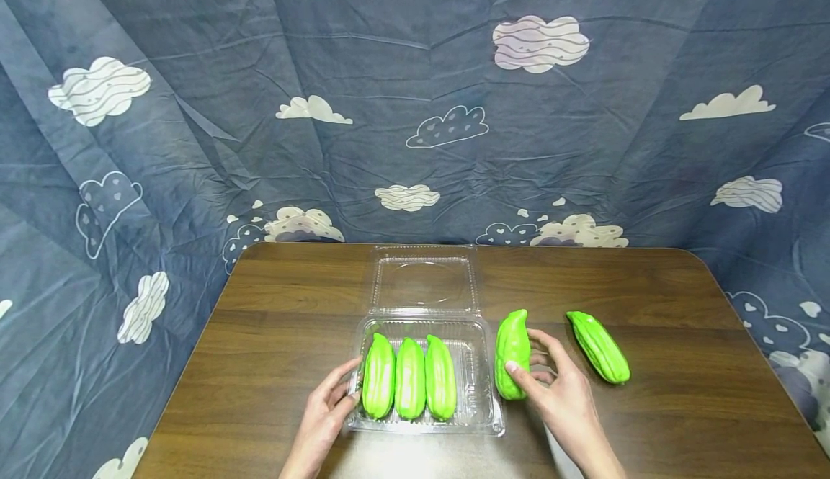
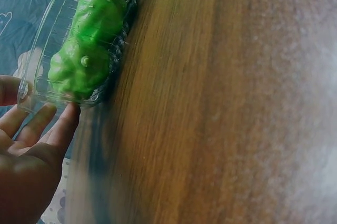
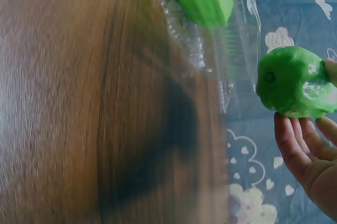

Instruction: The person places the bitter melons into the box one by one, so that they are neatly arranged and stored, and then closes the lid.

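A clear plastic clamshell container point(image 1: 471, 392) lies with its lid point(image 1: 424, 284) folded back. Three bright green, ridged gourds point(image 1: 410, 378) stand side by side in its left and middle part; bare tray shows to their right. My left hand point(image 1: 322, 410) holds the container's left edge, with thumb and fingers at the rim in the left wrist view. Just right of the container, my right hand point(image 1: 560, 385) grips another green gourd point(image 3: 289, 81) between thumb and fingers, raised off the table in the right wrist view. A further gourd point(image 1: 598, 347) lies tilted on the table beyond that hand.
The brown wooden table point(image 1: 279, 320) has rounded far corners. Behind and beside it hangs a dark blue cloth point(image 1: 363, 162) printed with white clouds. Bright light reflects off the table's near edge.
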Tool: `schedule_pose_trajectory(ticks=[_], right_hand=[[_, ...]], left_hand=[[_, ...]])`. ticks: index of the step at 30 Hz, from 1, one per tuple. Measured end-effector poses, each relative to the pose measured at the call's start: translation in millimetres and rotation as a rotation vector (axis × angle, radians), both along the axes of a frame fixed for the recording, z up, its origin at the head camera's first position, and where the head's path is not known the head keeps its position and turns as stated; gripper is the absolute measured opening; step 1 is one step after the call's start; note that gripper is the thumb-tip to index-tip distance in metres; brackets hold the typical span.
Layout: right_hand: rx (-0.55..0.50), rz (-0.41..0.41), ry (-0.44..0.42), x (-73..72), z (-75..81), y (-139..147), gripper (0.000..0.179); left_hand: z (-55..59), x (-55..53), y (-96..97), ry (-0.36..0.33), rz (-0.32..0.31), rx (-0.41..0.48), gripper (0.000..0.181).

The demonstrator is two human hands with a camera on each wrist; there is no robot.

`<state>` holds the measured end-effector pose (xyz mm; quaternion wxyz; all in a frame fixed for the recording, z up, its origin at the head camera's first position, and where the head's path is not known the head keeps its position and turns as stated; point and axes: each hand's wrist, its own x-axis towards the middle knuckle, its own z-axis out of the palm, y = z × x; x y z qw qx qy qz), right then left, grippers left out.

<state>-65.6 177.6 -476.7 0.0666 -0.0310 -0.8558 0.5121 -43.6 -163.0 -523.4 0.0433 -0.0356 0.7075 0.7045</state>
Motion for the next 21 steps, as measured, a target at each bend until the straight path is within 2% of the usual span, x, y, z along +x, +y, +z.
schedule_pose_trajectory(ticks=[16,21], right_hand=[[-0.172,0.083,-0.025,2.4,5.8,-26,0.060],[-0.120,0.066,-0.073,1.6,5.8,-33,0.058]], left_hand=[[0.1,1.2,0.3,-0.012,0.011,0.004,0.058],[0.0,1.5,0.8,-0.013,0.013,0.006,0.058]])
